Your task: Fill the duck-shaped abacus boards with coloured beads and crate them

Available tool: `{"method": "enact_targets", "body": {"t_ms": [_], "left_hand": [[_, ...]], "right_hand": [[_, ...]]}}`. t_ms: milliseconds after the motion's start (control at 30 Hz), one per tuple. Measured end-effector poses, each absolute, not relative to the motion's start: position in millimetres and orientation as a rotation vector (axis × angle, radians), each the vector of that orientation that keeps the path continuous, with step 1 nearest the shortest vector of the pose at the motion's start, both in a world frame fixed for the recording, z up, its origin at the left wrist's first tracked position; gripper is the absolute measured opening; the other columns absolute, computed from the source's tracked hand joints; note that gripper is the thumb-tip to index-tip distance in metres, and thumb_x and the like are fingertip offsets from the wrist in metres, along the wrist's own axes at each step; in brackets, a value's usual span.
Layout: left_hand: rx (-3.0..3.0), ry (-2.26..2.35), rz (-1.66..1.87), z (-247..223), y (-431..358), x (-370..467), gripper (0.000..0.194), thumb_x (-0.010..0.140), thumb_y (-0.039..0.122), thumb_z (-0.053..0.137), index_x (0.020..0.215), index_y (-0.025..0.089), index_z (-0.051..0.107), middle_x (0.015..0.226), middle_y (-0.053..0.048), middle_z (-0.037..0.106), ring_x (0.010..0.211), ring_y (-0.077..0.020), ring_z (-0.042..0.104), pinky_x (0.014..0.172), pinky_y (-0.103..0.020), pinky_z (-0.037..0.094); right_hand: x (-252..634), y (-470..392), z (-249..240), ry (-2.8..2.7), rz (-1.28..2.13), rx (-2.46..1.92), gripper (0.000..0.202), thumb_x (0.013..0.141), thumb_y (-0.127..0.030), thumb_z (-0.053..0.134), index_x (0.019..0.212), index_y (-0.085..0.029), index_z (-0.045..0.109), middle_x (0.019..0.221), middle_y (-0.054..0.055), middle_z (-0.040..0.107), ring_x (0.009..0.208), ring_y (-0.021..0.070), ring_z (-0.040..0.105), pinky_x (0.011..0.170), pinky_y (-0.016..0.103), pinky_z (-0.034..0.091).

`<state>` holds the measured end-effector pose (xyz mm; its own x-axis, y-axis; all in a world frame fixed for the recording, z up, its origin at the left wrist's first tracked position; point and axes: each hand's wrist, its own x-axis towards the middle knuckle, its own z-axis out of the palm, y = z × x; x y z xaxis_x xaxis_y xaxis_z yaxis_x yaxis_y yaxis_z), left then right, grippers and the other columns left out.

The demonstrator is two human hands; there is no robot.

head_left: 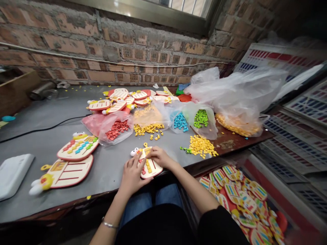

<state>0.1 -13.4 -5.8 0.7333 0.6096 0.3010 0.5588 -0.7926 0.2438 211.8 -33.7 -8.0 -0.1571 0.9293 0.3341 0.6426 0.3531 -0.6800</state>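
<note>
A cream toy board (155,167) with a red edge and a yellow, big-eyed animal head lies at the table's near edge. Red and yellow beads sit in its slots. My left hand (131,173) grips the board from the left, fingers over its face and thumb along the near side. From the right, my right hand (160,157) bends over the upper part, fingertips pressed together at the yellow row; whatever they pinch is hidden. To the right lies a pile of yellow beads (200,146) with a few green beads (185,149) beside it.
Bags of red beads (117,130), yellow beads (148,128), blue beads (181,121) and green beads (201,118) lie beyond my hands. Stacked boards (74,172) and a white box (15,175) are left. A crate of filled boards (245,200) stands low right.
</note>
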Motion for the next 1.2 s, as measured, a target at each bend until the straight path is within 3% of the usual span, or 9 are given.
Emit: {"method": "enact_targets", "body": {"t_ms": [267,367,633,833,933,1033,1200], "left_hand": [[2.893,0.884,0.580,-9.9,-9.4,0.1,0.065,0.071,0.053,0.067,0.127,0.022,0.058,0.147,-0.012,0.042,0.119,-0.0344,0.046,0.096,-0.048,0.033],[2.904,0.880,0.588,-11.5,-8.7,0.2,0.066,0.071,0.052,0.067,0.130,0.024,0.056,0.147,-0.011,0.043,0.119,-0.0344,0.047,0.096,-0.049,0.033],[2.935,0.845,0.639,-18.9,-4.9,-0.7,0.063,0.073,0.054,0.065,0.126,0.022,0.058,0.146,-0.012,0.044,0.114,-0.0349,0.049,0.094,-0.049,0.033],[2.925,0.825,0.562,-9.9,-7.1,1.3,0.064,0.074,0.054,0.064,0.128,0.021,0.056,0.147,-0.014,0.042,0.123,-0.0350,0.044,0.098,-0.049,0.031],[2.917,0.836,0.529,-8.1,-8.4,1.6,0.065,0.073,0.052,0.064,0.129,0.021,0.055,0.148,-0.013,0.040,0.126,-0.0346,0.042,0.100,-0.048,0.031],[2.930,0.833,0.552,-9.9,-8.2,0.9,0.064,0.073,0.052,0.064,0.128,0.020,0.055,0.148,-0.014,0.041,0.126,-0.0347,0.042,0.101,-0.048,0.030],[2.976,0.772,0.630,-13.8,-4.5,-0.3,0.060,0.075,0.048,0.062,0.128,0.022,0.055,0.148,-0.013,0.042,0.127,-0.0332,0.043,0.101,-0.046,0.031]], "right_hand": [[221.6,-31.8,4.9,-1.958,0.606,-1.313,0.005,0.081,-0.013,0.068,0.077,-0.016,0.068,0.083,0.003,0.060,0.082,0.0151,0.058,0.077,0.027,0.048],[217.5,-39.9,2.5,-1.951,0.557,-1.285,0.003,0.079,-0.016,0.070,0.080,-0.017,0.067,0.083,0.004,0.064,0.087,0.0171,0.060,0.083,0.031,0.048],[218.3,-78.3,-3.9,-1.869,0.588,-1.273,0.020,0.076,-0.024,0.076,0.094,-0.018,0.069,0.083,0.004,0.070,0.082,0.0176,0.062,0.082,0.031,0.048],[226.0,-99.6,2.2,-1.723,0.732,-1.217,0.033,0.079,-0.028,0.073,0.111,-0.021,0.067,0.099,0.007,0.070,0.098,0.0204,0.060,0.087,0.035,0.049],[246.8,-95.4,10.5,-1.617,0.627,-1.258,0.029,0.084,-0.029,0.067,0.112,-0.022,0.066,0.110,0.007,0.068,0.106,0.0205,0.060,0.095,0.038,0.046],[296.1,-69.5,19.2,-1.425,0.353,-1.432,0.019,0.086,-0.026,0.062,0.104,-0.023,0.068,0.109,0.007,0.068,0.106,0.0209,0.060,0.097,0.039,0.045],[395.3,13.9,33.3,-1.331,0.083,-1.943,0.023,0.085,-0.014,0.056,0.105,-0.015,0.067,0.114,0.012,0.066,0.111,0.0228,0.057,0.102,0.040,0.042]]}}
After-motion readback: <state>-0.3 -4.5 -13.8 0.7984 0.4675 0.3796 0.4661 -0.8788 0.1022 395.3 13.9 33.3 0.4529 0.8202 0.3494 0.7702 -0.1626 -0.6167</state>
